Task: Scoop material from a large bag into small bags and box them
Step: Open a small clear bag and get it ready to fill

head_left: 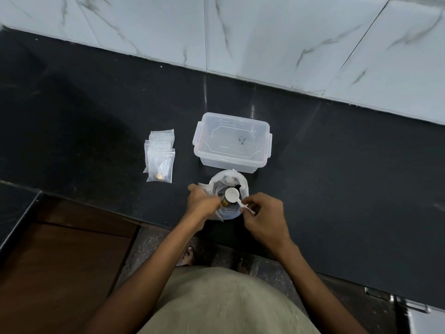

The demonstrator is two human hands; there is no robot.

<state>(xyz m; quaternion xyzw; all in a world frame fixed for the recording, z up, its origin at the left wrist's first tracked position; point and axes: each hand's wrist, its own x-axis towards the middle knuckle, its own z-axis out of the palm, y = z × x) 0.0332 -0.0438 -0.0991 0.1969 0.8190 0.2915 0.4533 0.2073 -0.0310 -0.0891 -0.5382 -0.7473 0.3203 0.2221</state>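
Right hand (263,214) is pinching a white scoop (232,195) over the large bag (228,189); left hand (201,201) is gripping the bag's rim beside the counter (337,165) edge, box (232,142) just behind.

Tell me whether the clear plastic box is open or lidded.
Open: the clear box has no lid on it, and its bare floor shows through the top.

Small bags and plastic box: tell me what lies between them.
Nothing: the head view shows bare black counter between the small bags and the plastic box.
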